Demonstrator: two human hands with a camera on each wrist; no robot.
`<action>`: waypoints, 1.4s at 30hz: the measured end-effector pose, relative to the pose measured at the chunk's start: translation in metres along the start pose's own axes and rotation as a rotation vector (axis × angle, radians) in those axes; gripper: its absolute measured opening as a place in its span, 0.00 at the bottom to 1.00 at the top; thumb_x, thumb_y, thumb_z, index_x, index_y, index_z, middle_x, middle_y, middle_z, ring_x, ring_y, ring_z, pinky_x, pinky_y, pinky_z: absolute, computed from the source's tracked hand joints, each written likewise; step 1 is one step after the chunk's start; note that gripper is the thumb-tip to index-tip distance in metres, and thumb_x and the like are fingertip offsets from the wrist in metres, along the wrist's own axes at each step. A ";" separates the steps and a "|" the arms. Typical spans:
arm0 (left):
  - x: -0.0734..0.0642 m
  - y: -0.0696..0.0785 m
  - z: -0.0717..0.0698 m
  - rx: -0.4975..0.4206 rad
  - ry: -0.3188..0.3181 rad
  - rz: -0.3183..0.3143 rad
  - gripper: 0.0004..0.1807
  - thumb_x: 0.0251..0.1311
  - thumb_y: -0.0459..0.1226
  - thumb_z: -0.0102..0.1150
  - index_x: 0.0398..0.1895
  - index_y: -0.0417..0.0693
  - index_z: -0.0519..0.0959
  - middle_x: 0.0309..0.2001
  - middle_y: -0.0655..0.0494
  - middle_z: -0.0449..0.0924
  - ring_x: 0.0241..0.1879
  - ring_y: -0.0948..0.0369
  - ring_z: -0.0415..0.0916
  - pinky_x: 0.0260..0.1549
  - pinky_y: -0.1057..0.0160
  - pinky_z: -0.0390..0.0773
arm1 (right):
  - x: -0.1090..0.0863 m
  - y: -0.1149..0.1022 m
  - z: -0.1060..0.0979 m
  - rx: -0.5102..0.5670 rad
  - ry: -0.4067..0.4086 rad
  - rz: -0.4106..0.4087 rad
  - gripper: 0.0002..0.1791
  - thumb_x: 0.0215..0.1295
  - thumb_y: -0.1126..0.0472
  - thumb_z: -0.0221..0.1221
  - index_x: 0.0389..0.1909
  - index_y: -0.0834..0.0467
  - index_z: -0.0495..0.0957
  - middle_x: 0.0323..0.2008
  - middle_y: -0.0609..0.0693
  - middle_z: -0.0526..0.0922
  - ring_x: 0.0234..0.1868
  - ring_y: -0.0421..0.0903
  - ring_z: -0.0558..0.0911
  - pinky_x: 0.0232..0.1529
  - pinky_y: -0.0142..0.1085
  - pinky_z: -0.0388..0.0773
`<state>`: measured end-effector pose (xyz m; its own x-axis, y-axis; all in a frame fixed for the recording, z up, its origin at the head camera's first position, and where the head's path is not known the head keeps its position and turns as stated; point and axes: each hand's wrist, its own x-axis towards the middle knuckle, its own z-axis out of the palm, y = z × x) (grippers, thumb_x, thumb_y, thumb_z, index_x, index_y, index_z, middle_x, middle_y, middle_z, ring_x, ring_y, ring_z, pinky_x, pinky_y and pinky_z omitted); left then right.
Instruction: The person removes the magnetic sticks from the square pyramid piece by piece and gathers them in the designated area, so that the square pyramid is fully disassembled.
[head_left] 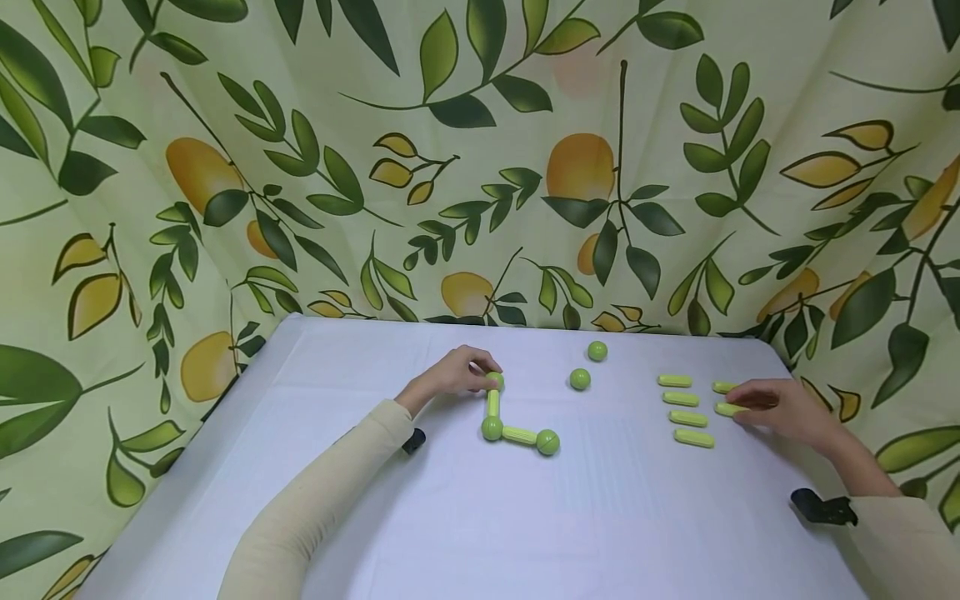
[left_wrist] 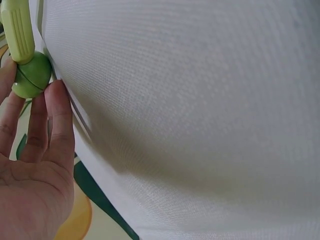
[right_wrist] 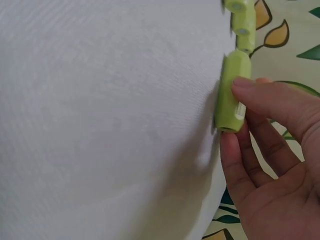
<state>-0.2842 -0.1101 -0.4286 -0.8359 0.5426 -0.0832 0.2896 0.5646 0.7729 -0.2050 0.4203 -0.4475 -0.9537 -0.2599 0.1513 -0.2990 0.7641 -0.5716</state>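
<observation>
An L-shaped piece of green balls and ribbed light-green rods lies on the table. Its corner ball (head_left: 492,428) joins an upright-running rod (head_left: 492,403) and a sideways rod (head_left: 519,435) that ends in another ball (head_left: 548,442). At the L's far end my left hand (head_left: 456,372) pinches a ball (left_wrist: 33,75), fingertips around it and a rod (left_wrist: 19,32) attached above in the left wrist view. Over at the right, my right hand (head_left: 787,410) grips a loose light-green rod (right_wrist: 233,92) between thumb and fingers, low at the tabletop.
Two loose green balls, a nearer ball (head_left: 580,379) and a farther ball (head_left: 597,351), sit right of the L. Several loose rods form a column, with the nearest rod (head_left: 693,438) left of my right hand. A leaf-patterned curtain (head_left: 465,167) hangs behind the white table (head_left: 600,525).
</observation>
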 end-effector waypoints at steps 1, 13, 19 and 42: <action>0.000 0.000 0.000 0.000 -0.001 0.001 0.12 0.63 0.33 0.70 0.48 0.39 0.85 0.45 0.53 0.83 0.41 0.58 0.80 0.33 0.65 0.81 | 0.000 0.000 -0.001 0.007 0.000 0.002 0.14 0.54 0.71 0.74 0.42 0.62 0.87 0.44 0.60 0.85 0.38 0.36 0.80 0.37 0.24 0.77; 0.001 -0.003 0.000 -0.024 -0.005 0.007 0.12 0.64 0.33 0.70 0.49 0.39 0.85 0.46 0.51 0.82 0.42 0.56 0.81 0.34 0.64 0.81 | 0.007 -0.019 -0.010 0.111 0.042 0.018 0.18 0.65 0.65 0.69 0.52 0.69 0.82 0.47 0.64 0.84 0.40 0.30 0.80 0.38 0.21 0.75; 0.000 -0.002 -0.001 -0.025 -0.005 0.010 0.12 0.64 0.33 0.69 0.49 0.39 0.85 0.46 0.51 0.82 0.40 0.57 0.81 0.34 0.65 0.81 | 0.023 -0.041 0.000 0.179 0.016 -0.011 0.19 0.67 0.61 0.69 0.54 0.68 0.81 0.48 0.64 0.84 0.41 0.35 0.82 0.40 0.23 0.78; 0.000 -0.001 0.000 0.022 -0.114 0.112 0.14 0.65 0.30 0.66 0.53 0.36 0.83 0.51 0.50 0.83 0.51 0.56 0.79 0.48 0.65 0.79 | 0.071 -0.135 0.068 0.455 -0.275 -0.217 0.14 0.67 0.67 0.67 0.49 0.70 0.82 0.46 0.65 0.84 0.46 0.48 0.84 0.48 0.33 0.81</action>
<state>-0.2840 -0.1105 -0.4294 -0.7397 0.6694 -0.0692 0.3890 0.5091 0.7678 -0.2305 0.2584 -0.4148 -0.8102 -0.5730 0.1235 -0.3848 0.3609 -0.8495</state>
